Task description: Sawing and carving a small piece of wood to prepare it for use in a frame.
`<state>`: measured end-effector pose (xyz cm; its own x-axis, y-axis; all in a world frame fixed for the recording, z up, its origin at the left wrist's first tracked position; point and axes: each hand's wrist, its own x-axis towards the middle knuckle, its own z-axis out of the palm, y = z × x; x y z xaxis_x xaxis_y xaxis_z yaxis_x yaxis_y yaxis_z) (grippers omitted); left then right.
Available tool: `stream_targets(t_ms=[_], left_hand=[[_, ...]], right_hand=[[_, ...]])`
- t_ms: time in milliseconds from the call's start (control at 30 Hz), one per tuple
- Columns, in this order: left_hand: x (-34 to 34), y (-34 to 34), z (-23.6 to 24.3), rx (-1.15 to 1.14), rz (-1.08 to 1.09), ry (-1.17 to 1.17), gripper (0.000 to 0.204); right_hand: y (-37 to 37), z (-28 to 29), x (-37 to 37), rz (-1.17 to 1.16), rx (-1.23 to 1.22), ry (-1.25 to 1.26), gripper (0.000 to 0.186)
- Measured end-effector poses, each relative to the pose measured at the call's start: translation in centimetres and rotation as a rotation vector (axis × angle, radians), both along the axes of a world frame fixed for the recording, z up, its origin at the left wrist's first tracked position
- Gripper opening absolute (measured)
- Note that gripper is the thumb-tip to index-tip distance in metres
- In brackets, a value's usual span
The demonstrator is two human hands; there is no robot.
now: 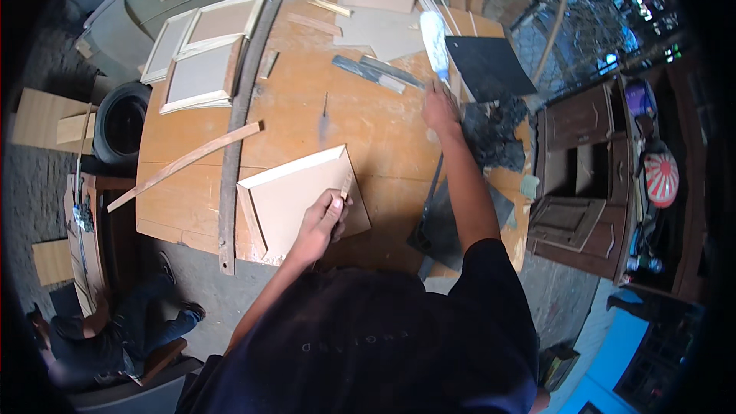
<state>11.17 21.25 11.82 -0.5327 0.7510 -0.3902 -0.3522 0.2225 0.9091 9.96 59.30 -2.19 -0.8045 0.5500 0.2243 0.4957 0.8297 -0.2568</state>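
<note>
My left hand (326,221) is closed, pinching a short pale wooden strip (347,182) above the right side of a beige panel (295,199). Wooden strips line the panel's far and left edges. My right hand (441,110) reaches to the far right of the table, its fingers closed at the blue-tipped end of a white plastic bottle (433,34). Part of that grip is hidden by the hand itself.
Finished-looking frames (201,69) stack at the far left beside a long bar (251,69). A curved wooden strip (188,162) overhangs the table's left edge. Dark sheet (491,69), black cloth (494,134) and grey-edged strips (368,74) lie rightward. Another person (115,337) sits lower left.
</note>
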Motion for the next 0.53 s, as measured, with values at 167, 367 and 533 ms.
stream_targets(t_ms=[167,367,533], left_hand=[[-0.9,0.4,1.3,0.197,0.060,-0.024,0.021],[-1.5,1.4,4.5,0.263,-0.019,-0.008,0.015],[-1.1,1.5,6.8,0.265,-0.060,-0.217,0.023]], right_hand=[[1.8,1.2,-1.3,0.030,0.023,-0.190,0.032],[-1.3,10.4,0.1,0.119,-0.157,0.234,0.023],[-2.7,17.1,3.4,0.042,-0.834,0.568,0.040]])
